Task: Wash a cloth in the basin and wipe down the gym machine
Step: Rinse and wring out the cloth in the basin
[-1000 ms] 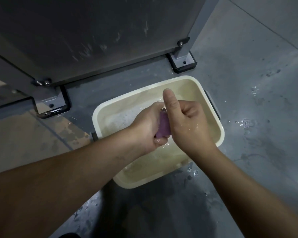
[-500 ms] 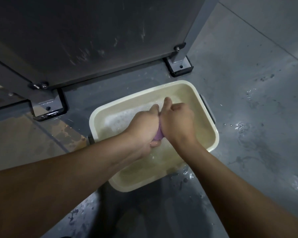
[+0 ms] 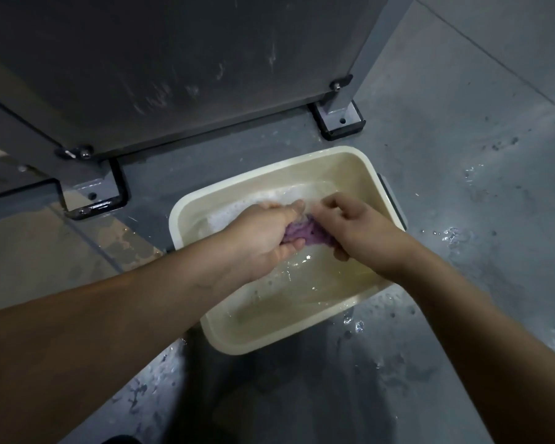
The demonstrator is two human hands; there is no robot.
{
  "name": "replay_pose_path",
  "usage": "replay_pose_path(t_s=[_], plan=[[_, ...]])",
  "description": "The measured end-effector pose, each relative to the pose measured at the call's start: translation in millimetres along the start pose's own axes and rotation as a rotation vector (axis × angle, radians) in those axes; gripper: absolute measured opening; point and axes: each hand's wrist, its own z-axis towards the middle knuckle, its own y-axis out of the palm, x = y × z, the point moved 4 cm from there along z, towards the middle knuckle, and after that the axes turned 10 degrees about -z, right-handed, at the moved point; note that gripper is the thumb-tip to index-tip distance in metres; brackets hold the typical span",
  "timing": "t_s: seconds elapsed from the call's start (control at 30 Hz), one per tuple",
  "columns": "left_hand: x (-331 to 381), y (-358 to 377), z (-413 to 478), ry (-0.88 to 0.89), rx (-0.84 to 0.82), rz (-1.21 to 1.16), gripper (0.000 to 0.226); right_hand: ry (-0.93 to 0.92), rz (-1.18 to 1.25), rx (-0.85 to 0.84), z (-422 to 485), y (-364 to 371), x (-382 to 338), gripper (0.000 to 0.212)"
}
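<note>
Purple cloth (image 3: 305, 233) now shows, bunched and nubbly, since your hands parted; left hand (image 3: 263, 238) and right hand (image 3: 359, 229) fingers curl gripping it over the glossy cream basin (image 3: 186, 206).

I see my left hand (image 3: 263, 238) and right hand (image 3: 356, 229) gripping a purple cloth (image 3: 305, 233) over the cream basin (image 3: 186, 213); the machine foot (image 3: 338, 118) sits at twelve o'clock.

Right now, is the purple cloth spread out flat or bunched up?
Bunched up. The purple cloth is a crumpled wad gripped between the left hand and right hand over the basin.
</note>
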Motion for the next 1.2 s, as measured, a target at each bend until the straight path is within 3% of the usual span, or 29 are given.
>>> replay_pose_path(t_s=[0.1, 0.27, 0.37, 0.5, 0.6, 0.7, 0.8, 0.87, 0.97, 1.2], plan=[[-7.4, -1.8, -0.9, -0.004, -0.026, -0.08, 0.014, -0.046, -0.119, 0.025, 0.4, 2.2, 3.5, 0.021], [-7.1, 3.8, -8.9, 0.015, -0.148, -0.207, 0.023, 0.115, 0.157, 0.008, 2.1, 5.2, 1.7, 0.043], [-5.7, 5.5, -15.4, -0.01, -0.134, -0.212, 0.02, 0.074, -0.079, 0.074, -4.4, 10.8, -2.7, 0.042], [-12.3, -9.3, -18.7, -0.087, 0.184, -0.107, 0.005, 0.025, -0.456, 0.269, 7.0, 11.6, -1.6, 0.027], [-18.7, -12.2, -19.6, -0.138, 0.224, -0.105, 0.029, 0.09, -0.703, 0.139, 28.3, 27.6, 7.9, 0.023], [-19.6, -9.3, -21.2, -0.186, 0.203, -0.111, 0.02, 0.112, -0.857, -0.076, 34.0, 38.9, 5.0, 0.031], [-18.6, -9.1, -20.5, -0.206, 0.176, -0.129, 0.007, 0.023, -0.585, -0.04, 15.0, 29.3, -10.4, 0.009], [-17.0, -3.1, -22.6, -0.221, 0.074, -0.134, 0.02, -0.02, -0.218, 0.019, -4.9, 20.5, -18.9, 0.021], [-15.4, -1.0, -23.4, -0.252, 0.008, -0.083, 0.027, -0.09, 0.134, 0.078, -34.5, 9.6, -38.4, 0.03], [-7.3, 16.8, -28.9, -0.197, -0.182, 0.017, 0.027, -0.193, 0.278, 0.409, -54.3, 16.4, -58.4, 0.05]])
